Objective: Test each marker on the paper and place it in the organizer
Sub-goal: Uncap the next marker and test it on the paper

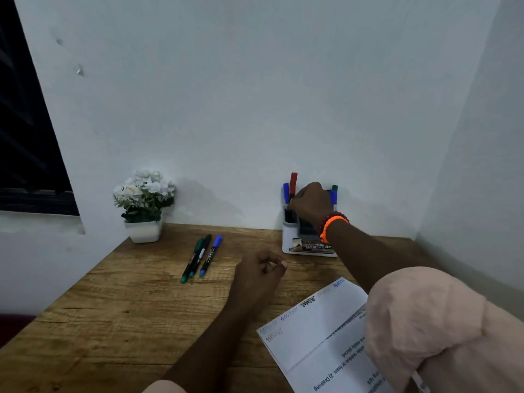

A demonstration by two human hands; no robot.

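A white organizer [290, 239] stands against the back wall. In it stand a blue marker [285, 192], a red-capped marker [293, 182], and at its right side a blue marker [333, 197] and a green one [335, 188]. My right hand [310, 204] reaches over the organizer and grips the red-capped marker at its barrel. My left hand [262, 272] hovers over the desk with fingers loosely curled, holding nothing. Three markers [202, 258] lie side by side on the desk, two with green ends and one blue. The paper [320, 330] with scribble marks lies at the lower right.
A white pot of white flowers [144, 205] stands at the back left of the wooden desk [113, 321]. Walls close in behind and to the right. A dark window [25, 137] is on the left.
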